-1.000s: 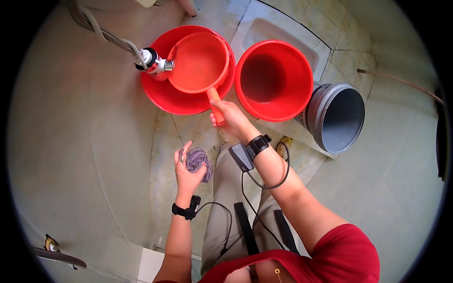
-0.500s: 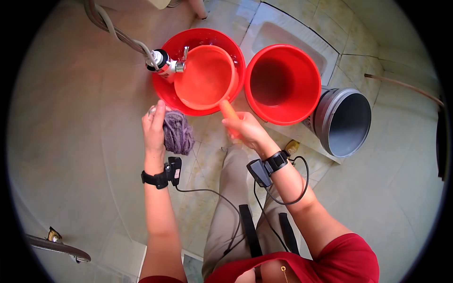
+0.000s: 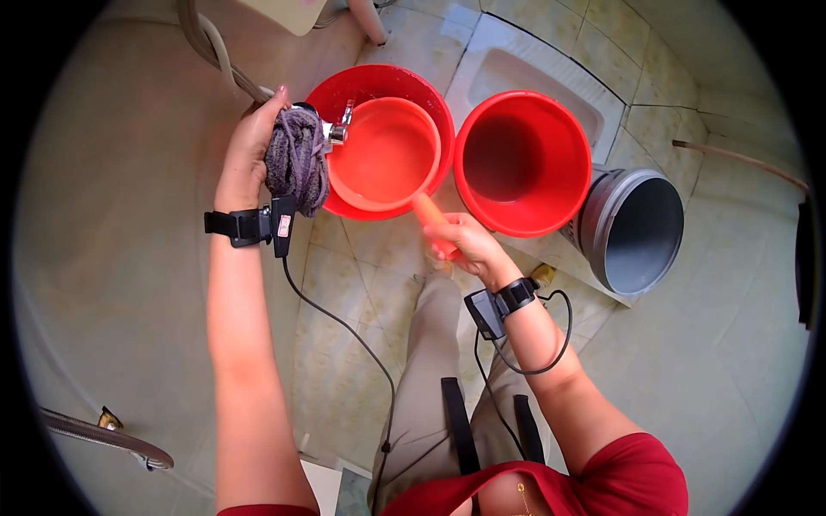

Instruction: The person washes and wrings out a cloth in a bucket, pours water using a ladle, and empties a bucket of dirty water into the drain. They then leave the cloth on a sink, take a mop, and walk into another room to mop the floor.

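Observation:
My left hand (image 3: 251, 142) is up at the tap (image 3: 337, 133), its fingers around a bunched purple-grey cloth (image 3: 297, 161) that covers most of the tap body. The spout and lever stick out to the right of the cloth. My right hand (image 3: 465, 243) is closed on the orange handle of a dipper (image 3: 385, 155). The dipper's bowl lies under the spout, over a red basin (image 3: 379, 77). Whether water is running cannot be made out.
Right of the basin stands a red bucket (image 3: 521, 163) with dark contents, then a tilted grey bucket (image 3: 638, 230). Behind them is a white squat pan (image 3: 551, 77). Hoses (image 3: 211, 43) hang at the upper left; another hose (image 3: 103, 437) is lower left.
My left hand has moved up and left with the cloth, from below the basin to the tap. The dipper in my right hand has shifted slightly and sits beneath the spout.

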Demonstrator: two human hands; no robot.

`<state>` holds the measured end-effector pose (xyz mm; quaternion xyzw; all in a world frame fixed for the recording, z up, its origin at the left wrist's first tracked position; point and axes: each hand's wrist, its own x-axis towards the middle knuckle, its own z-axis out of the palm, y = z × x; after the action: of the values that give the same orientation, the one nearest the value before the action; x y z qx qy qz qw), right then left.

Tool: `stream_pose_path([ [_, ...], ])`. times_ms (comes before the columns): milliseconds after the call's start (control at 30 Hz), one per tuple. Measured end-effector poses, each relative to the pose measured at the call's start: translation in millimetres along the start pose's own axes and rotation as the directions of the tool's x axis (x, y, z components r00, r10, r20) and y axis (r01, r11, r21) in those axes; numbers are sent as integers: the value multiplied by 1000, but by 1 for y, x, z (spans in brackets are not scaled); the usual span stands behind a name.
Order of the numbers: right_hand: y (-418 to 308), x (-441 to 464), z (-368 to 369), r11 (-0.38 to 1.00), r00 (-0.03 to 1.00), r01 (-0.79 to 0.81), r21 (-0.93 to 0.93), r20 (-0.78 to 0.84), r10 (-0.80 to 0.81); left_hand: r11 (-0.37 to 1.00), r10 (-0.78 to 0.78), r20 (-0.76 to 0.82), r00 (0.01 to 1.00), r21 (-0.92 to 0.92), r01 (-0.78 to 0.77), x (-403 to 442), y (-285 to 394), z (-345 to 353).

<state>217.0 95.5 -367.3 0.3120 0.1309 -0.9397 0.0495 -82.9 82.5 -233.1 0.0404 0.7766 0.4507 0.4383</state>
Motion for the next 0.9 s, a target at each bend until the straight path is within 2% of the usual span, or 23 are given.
stream_pose_path([
  [133, -2, 4, -13, 997, 999, -31, 66, 22, 30, 991, 66, -46, 997, 118, -60, -17, 6, 9],
  [267, -9, 8, -26, 997, 999, -47, 56, 0, 47, 978, 129, -69, 989, 174, -115, -46, 18, 18],
  [300, -11, 10, -29, 998, 999, -40, 50, 11, 40, 980, 102, -75, 992, 177, -88, -54, 23, 20],
  [400, -18, 16, -34, 999, 999, -37, 30, -1, 37, 959, 189, -43, 981, 223, -175, -71, 36, 22],
  [467, -25, 22, -38, 999, 999, -42, 14, -22, 42, 965, 181, -17, 983, 198, -174, -88, 46, 29],
  [533, -21, 24, -36, 996, 993, -72, -54, -93, 67, 967, 201, -44, 979, 170, -191, -116, 46, 17],
  [600, -25, 28, -40, 995, 997, -47, -83, -60, 42, 954, 228, -70, 971, 214, -208, -139, 51, 17],
  [667, -26, 29, -39, 981, 995, -64, -183, -90, 48, 966, 227, -120, 966, 157, -207, -159, 51, 12],
  [700, -25, 30, -41, 982, 995, -63, -177, -89, 48, 965, 225, -118, 967, 162, -205, -169, 49, 12],
  [767, -20, 33, -46, 940, 998, -56, -338, -38, 46, 952, 276, -200, 940, 187, -240, -191, 48, 9],
  [900, -14, 34, -59, 904, 999, 11, -428, -23, -23, 958, 283, -313, 907, 142, -250, -222, 50, 12],
])
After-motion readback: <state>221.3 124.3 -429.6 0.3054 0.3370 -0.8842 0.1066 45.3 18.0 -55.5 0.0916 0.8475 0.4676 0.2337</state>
